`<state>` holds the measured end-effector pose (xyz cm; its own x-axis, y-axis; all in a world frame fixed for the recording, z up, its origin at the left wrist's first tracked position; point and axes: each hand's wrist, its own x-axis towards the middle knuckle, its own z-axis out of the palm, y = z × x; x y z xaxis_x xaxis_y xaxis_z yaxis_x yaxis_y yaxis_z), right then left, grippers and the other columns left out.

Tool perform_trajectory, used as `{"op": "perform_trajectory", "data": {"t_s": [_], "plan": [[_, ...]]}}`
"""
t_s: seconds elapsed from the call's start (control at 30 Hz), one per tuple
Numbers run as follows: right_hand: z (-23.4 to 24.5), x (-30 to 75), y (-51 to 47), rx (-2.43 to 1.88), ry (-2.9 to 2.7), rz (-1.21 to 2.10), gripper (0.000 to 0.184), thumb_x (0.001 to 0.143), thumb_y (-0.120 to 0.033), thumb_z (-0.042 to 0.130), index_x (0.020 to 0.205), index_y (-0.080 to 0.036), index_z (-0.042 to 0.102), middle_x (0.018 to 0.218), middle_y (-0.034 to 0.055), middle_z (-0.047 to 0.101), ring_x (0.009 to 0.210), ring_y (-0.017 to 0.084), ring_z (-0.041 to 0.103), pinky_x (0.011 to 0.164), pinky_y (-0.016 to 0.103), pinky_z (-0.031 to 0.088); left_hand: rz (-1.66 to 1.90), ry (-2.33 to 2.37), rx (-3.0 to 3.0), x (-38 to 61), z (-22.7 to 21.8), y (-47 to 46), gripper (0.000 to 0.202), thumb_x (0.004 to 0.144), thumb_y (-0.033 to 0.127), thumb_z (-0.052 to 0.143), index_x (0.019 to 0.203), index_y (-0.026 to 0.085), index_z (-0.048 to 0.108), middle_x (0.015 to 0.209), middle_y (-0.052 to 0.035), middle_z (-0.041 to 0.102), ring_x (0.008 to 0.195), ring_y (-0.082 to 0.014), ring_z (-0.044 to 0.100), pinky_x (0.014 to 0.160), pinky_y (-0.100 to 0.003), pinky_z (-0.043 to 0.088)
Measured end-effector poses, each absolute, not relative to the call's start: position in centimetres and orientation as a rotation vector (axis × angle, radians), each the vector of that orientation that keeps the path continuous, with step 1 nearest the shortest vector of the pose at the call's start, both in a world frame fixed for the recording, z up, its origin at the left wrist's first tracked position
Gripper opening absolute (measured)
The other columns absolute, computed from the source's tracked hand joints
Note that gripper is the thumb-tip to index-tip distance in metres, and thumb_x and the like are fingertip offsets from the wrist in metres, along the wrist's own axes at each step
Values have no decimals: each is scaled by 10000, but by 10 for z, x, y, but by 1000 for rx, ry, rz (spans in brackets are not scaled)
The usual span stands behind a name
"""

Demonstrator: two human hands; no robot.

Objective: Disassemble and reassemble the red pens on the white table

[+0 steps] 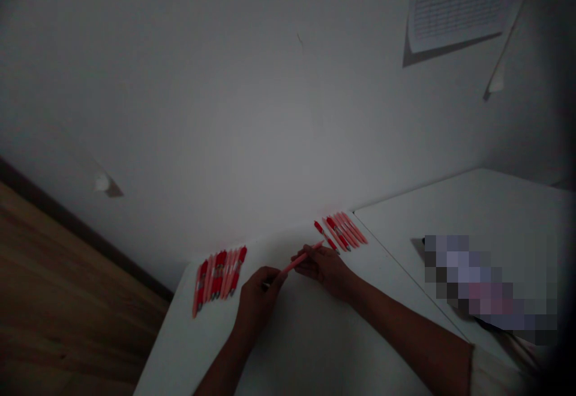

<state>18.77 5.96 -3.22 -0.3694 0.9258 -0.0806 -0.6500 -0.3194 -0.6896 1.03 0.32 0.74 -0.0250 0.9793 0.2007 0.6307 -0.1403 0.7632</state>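
A pink pen (294,261) is held slantwise above the white table between both my hands. My left hand (261,288) pinches its lower left end. Near the upper right end, the fingers of my right hand (324,269) are closed on the same pen. To the left of my left hand lies a row of red and pink pens (218,277), side by side. Just beyond my right hand is another row of red and pink pens (344,232), with a red one at its left end.
The white table (288,348) meets a pale wall (225,114); a seam divides it on the right. A blurred-out object (481,282) lies right of the seam. A printed sheet (459,6) hangs on the wall. Brown wood (67,300) shows at lower left.
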Motion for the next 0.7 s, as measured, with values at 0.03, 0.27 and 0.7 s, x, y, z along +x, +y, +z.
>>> {"op": "perform_trajectory", "data": {"t_s": [0.03,0.27,0.7], "plan": [[-33,187,60,-576,-696,1865,303,740,-403,735,806,-119,652,861,98,727,812,189,699,804,333,560,1013,1682,1804,10,7,3,281,783,485,585,803,218,671,770,-33,691,687,-193,603,629,-272,438],[-31,187,58,-577,-716,1848,331,720,-420,747,811,-117,647,850,94,730,807,190,700,816,342,557,947,1711,1836,10,7,2,384,847,517,468,750,198,657,726,-37,679,691,-205,608,650,-294,447],[-29,187,57,-574,-723,1845,326,732,-413,739,817,-115,638,858,104,728,842,202,698,837,354,551,949,1711,1863,10,6,2,339,848,483,501,762,197,661,723,-28,683,671,-189,602,627,-284,430]]}}
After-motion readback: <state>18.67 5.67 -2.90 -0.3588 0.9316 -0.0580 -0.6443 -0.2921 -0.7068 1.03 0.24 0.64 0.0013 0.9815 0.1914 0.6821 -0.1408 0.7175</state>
